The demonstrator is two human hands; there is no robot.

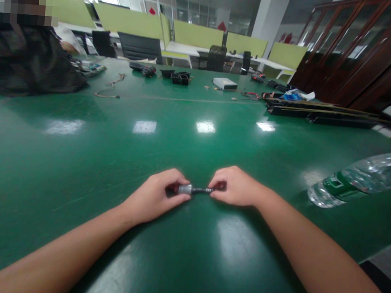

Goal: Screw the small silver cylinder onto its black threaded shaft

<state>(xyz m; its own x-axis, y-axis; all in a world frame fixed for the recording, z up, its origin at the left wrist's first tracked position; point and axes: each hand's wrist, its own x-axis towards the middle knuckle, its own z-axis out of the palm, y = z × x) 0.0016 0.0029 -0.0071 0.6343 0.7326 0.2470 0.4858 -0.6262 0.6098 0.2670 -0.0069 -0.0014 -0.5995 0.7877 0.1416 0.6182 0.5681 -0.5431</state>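
Note:
Between my hands, low over the green table point(169, 140), is a small grey metal cylinder point(186, 189) with a thin dark shaft point(199, 190) running out of its right side. My left hand point(160, 191) is closed around the cylinder, thumb below and fingers above. The shaft's right end, which looks shinier and ridged, is pinched in the fingertips of my right hand point(233, 185). Cylinder and shaft lie in one line, roughly level. My fingers cover both outer ends, so I cannot tell the exact kind of tool or part.
A clear plastic bottle point(358, 179) with a green label lies at the right. Toward the far side are a dark bag point(29, 61), a cable point(108, 87), black parts point(180, 77), a white box point(225, 84) and long black strips point(293, 110). A person sits or stands at far left.

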